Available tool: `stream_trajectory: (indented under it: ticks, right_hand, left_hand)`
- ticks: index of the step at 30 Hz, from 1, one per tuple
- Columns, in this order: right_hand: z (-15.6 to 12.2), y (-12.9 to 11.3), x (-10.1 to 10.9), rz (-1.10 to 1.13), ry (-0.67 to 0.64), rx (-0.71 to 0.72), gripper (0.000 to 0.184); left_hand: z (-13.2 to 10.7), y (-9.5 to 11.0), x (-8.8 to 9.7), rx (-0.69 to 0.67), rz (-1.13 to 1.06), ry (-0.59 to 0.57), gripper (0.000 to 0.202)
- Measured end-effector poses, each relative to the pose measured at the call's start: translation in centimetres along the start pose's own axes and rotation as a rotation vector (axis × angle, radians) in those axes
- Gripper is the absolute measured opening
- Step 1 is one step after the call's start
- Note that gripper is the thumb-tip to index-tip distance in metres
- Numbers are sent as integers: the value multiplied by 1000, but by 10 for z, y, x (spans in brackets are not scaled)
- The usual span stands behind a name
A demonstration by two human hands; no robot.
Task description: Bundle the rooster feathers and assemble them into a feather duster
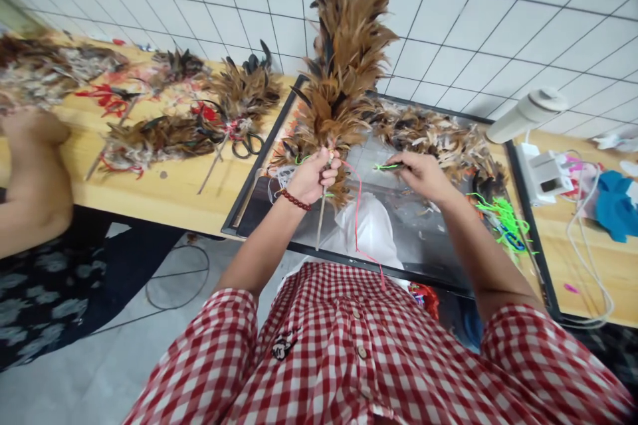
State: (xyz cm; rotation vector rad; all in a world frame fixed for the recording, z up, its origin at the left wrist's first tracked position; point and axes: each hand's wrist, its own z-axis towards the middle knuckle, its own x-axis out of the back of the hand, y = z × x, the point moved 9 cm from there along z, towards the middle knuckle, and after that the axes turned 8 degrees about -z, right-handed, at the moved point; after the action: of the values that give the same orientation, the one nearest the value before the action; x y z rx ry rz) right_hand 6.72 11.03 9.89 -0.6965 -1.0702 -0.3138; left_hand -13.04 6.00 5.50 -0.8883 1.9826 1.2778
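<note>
My left hand (315,176) is closed around the thin stick of a tall feather duster (349,53), just below its lowest feathers. The brown and black plumes rise upright toward the wall. A red string (357,212) hangs from the binding beside my fingers and runs down to the tray's front edge. My right hand (423,174) pinches a small dark feather bundle (391,166) tied with bright green string, held above the tray apart from the duster. Its far end is hidden by my fingers. Loose brown feathers (433,129) lie behind my right hand.
A black-rimmed tray (234,216) lies on the wooden table. Green strings (503,216) sit at its right, near a white bottle (528,113) and a cable (593,259). Leftward are feather dusters (164,136), scissors (248,145) and another person's arm (34,179). A tiled wall stands behind.
</note>
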Motion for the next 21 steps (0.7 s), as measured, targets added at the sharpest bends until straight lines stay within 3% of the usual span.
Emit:
stream_trajectory:
  ticks: [3,6,12,21]
  right_hand:
    - [17,-62,31,37,27,297,36]
    - [42,-93,29,-105,13,375,36]
    - [62,-85,6,-412,-16,259,35]
    - [61,-89,-1,-546,-28,191,34]
  left_hand:
    - [6,-9,-5,-15,62,14,25]
    - [9,-19,-10,-27,122,43,24]
    - [5,-32,-18,-4,162,-46,22]
    - [-1,-28,-22,-74,292,-85,39]
